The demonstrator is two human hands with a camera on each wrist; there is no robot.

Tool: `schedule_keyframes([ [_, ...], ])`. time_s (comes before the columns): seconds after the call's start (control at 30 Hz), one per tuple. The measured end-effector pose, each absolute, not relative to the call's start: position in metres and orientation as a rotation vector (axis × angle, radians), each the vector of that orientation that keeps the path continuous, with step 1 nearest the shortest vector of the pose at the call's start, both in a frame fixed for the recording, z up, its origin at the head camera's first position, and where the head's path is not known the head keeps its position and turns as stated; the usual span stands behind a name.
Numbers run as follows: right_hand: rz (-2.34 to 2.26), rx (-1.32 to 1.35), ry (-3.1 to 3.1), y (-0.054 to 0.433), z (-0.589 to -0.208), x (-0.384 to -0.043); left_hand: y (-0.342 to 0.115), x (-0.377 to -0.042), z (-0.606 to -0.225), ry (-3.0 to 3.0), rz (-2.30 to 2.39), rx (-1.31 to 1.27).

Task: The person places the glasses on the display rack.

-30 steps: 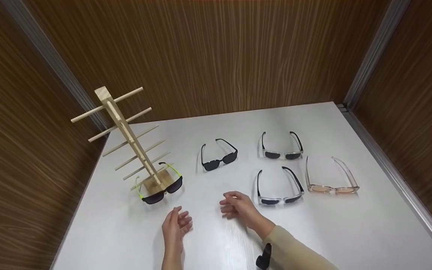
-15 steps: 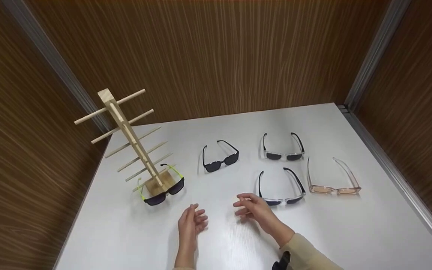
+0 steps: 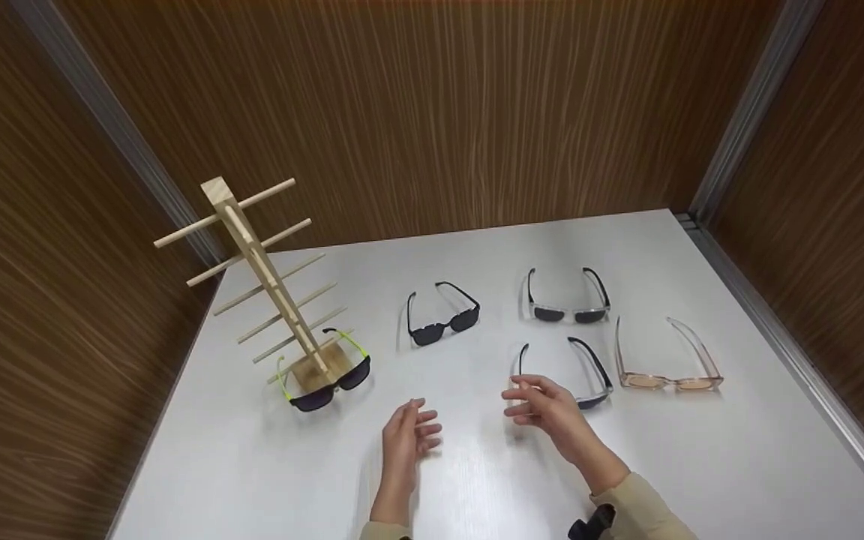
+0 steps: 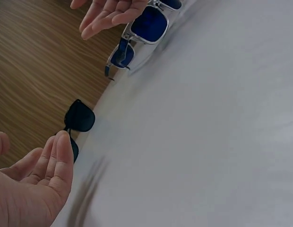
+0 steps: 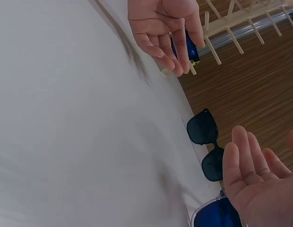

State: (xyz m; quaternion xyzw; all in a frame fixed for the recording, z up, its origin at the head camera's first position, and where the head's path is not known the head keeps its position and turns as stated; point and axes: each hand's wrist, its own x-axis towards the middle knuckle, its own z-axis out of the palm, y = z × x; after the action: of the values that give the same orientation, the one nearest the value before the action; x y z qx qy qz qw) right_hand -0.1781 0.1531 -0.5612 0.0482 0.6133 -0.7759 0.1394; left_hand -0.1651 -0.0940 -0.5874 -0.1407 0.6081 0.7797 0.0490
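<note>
White desk is carrying everything. Near its left edge, a wooden rack is standing, its broad foot presumably keeping it steady. Yellow-armed sunglasses are straddling that foot. 4 more pairs are sitting with arms spread, probably for balance: black sunglasses towards the far edge, rear clear sunglasses towards the far right corner, pink sunglasses nearest the right edge, and front clear sunglasses behind the right hand. That hand and the left hand are hovering, fingers loosely bent, holding nothing.

The nearer clear-fronted, dark-lensed, black-armed sunglasses, unfolded on the white table
</note>
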Motion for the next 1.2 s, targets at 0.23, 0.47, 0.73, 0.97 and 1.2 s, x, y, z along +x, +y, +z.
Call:
schedule_keyframes([
  [0.23, -2.325, 0.161, 1.748, 0.174, -0.555, -0.172, -0.082, -0.169, -0.59, 1.876, 2.37, -0.359],
  [0.47, -2.418, 0.17, 1.705, 0.199, -0.549, -0.164, -0.068, -0.172, -0.591, 1.861, 2.348, -0.342],
  [0.73, -2.55, 0.317, 1.707, 0.231, -0.547, -0.159, -0.049, -0.177, -0.59, 1.878, 2.313, -0.298],
  [0.97, -2.57, 0.385, 1.7, 0.258, -0.551, -0.151, -0.035, -0.181, -0.591, 1.876, 2.287, -0.29],
  [1.2, -2.56, 0.553, 1.64, 0.277, -0.559, -0.138, -0.022, -0.182, -0.595, 1.863, 2.252, -0.288],
])
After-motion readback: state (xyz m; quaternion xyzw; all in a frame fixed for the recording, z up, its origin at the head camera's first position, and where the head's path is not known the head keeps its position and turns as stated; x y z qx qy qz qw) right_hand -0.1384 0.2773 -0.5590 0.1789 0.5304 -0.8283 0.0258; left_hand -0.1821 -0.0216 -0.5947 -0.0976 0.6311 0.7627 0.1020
